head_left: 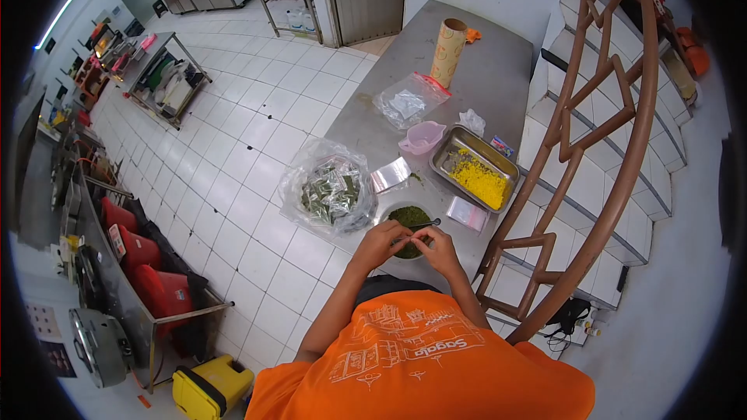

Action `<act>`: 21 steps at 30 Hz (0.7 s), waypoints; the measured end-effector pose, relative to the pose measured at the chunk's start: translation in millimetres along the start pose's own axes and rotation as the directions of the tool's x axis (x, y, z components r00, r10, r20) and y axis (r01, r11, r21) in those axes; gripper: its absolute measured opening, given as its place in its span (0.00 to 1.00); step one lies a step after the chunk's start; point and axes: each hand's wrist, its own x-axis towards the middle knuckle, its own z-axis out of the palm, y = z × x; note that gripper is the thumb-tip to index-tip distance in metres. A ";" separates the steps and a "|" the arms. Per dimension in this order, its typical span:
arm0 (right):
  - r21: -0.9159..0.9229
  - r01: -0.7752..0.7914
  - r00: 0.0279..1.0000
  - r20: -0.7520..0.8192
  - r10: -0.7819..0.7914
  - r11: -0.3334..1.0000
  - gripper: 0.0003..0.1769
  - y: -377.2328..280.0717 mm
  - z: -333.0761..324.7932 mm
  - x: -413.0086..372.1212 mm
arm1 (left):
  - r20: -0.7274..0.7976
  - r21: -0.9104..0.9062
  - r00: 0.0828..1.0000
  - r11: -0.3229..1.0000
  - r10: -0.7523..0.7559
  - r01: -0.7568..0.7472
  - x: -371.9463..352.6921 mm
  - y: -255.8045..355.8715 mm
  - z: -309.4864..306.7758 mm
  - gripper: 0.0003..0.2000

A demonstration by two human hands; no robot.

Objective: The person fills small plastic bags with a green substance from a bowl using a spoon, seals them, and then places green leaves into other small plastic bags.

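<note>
My left hand [379, 245] and my right hand [437, 249] meet over a bowl of green crumbly material [406, 217]. Their fingertips are pinched together; whatever lies between them is too small to make out. A spoon with a dark handle [425, 224] rests in the bowl, its handle reaching over the right rim. To the left sits a large clear plastic bag [331, 186] filled with small green-filled packets. Behind the bowl lies a stack of flat clear sachets [391, 175]. On the right, near my right hand, is a pack of flat plastic pieces [467, 214].
A metal tray [446, 172] holds yellow bits. Behind are a pink jug [422, 138], a red-edged zip bag [410, 102] and an upright patterned roll [449, 54]. A brown stair railing [572, 159] borders the steel table [366, 118] on the right.
</note>
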 end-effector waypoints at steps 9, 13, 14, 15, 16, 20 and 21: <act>-0.013 0.054 0.998 -0.012 -0.054 0.998 0.07 -9.4 -2.6 1.8 | -0.052 0.037 0.996 0.997 0.070 -0.068 1.6 -3.1 1.4 0.08; 0.004 0.050 0.997 -0.059 -0.050 0.999 0.07 -10.2 -1.6 2.3 | -0.089 0.027 0.996 1.000 -0.004 0.007 2.2 -0.4 1.0 0.09; 0.020 0.031 0.997 -0.069 -0.030 0.999 0.07 -8.5 -1.4 2.6 | -0.109 0.020 0.994 0.999 -0.032 0.034 0.9 0.7 -0.4 0.09; 0.036 0.011 0.997 -0.079 -0.008 0.999 0.07 -6.9 -1.3 3.4 | -0.127 0.012 0.990 0.998 -0.060 0.062 -0.2 1.1 -1.8 0.09; 0.053 -0.009 0.996 -0.089 0.014 0.999 0.07 -5.5 -1.2 3.5 | -0.120 0.026 0.992 0.999 -0.039 0.042 -0.9 -0.6 -2.7 0.09; -0.021 0.100 0.992 -0.076 -0.101 0.995 0.07 -9.7 -1.3 2.6 | -0.074 0.032 0.997 0.999 -0.013 0.015 -2.5 -4.3 -0.6 0.09; -0.064 0.151 0.986 -0.061 -0.155 0.986 0.07 -11.1 -1.7 3.1 | -0.059 0.023 0.998 1.000 -0.021 0.022 -2.3 -3.9 0.9 0.09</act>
